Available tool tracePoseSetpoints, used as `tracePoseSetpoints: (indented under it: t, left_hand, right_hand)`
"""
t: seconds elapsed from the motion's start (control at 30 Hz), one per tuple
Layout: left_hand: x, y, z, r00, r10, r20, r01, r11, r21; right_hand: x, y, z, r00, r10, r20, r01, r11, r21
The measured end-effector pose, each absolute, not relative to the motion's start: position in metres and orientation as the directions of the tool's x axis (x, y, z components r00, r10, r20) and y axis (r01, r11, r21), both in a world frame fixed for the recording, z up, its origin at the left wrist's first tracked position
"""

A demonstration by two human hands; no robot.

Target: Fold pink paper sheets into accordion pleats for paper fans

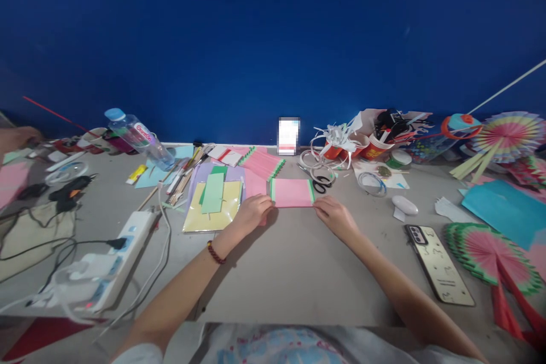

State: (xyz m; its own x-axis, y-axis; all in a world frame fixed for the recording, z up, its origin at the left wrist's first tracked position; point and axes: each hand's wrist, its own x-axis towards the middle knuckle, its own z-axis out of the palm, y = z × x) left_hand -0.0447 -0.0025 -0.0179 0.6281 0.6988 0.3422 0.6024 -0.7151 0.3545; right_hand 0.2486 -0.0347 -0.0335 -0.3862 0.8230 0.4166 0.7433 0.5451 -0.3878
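A pink paper rectangle with green strips along its two short sides (292,192) lies on the table in front of me. At its lower left corner, my left hand (255,213) has its fingers closed on the edge. My right hand (336,217) pinches the lower right corner in the same way. Folds seem to run along the paper's near edge. Behind it rests a pleated pink paper piece with green tips (262,163). Black-handled scissors (321,183) lie just beyond my right hand. Light green paper strips (212,196) sit on a yellow paper pack (200,220) left of my left hand.
A power strip (123,261) with cables lies at left, below a tilted water bottle (145,139). Cups of tools (377,148) stand at back right. A phone (439,264), a watermelon-coloured paper fan (490,253) and blue paper (503,210) lie right. Another person's hand (17,139) shows far left.
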Motion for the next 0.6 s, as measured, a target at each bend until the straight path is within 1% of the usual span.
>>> tracePoseSetpoints:
  t: [0.27,0.6]
  left_hand:
    - [-0.0454,-0.0010,-0.0143,0.643,0.696,0.319,0.595,-0.716,0.364]
    - [-0.0417,-0.0024,-0.0144,0.620,0.716,0.322,0.621,-0.698,0.356]
  right_hand:
    - [0.2494,-0.0357,-0.0325,-0.399,0.824,0.402,0.753,0.545,-0.369]
    - [0.2478,-0.0378,-0.0354,-0.405,0.818,0.408,0.770,0.546,-0.331]
